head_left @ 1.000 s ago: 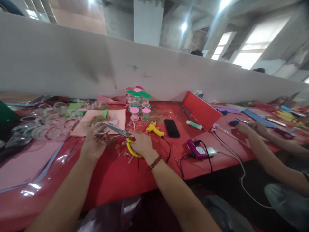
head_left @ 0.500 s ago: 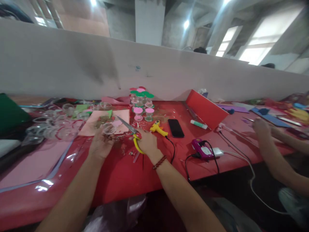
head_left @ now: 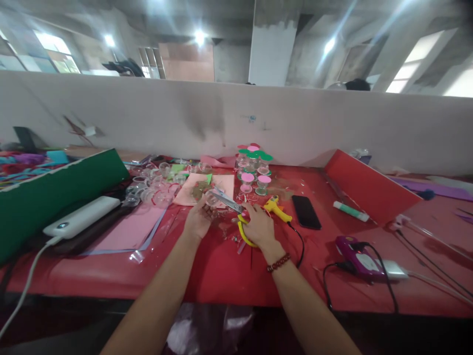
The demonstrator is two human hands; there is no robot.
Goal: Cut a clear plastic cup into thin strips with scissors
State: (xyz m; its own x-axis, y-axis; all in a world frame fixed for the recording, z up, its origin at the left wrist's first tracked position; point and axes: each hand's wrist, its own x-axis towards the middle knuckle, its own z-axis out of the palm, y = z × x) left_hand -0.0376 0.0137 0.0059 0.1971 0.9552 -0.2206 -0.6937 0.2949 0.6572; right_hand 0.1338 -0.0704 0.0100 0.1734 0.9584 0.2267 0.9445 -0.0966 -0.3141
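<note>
My left hand holds a small clear plastic cup above the front of a pink sheet. In my right hand is a pair of scissors with yellow handles. Their blades point left and meet the cup's rim in the picture; whether they cut it I cannot tell. Behind my hands stands a stack of small clear cups topped with pink, green and red discs. A yellow glue gun lies just right of my right hand.
Many loose clear cups lie at the left, near pink paper and a white power bank. A black phone, a glue stick, a purple power box with cables and a red board occupy the right. A green board stands far left.
The view has turned left, so the table's things sit further right and a co-worker's arms have left the picture. The scissor blades have come down to the cup in my left hand.
</note>
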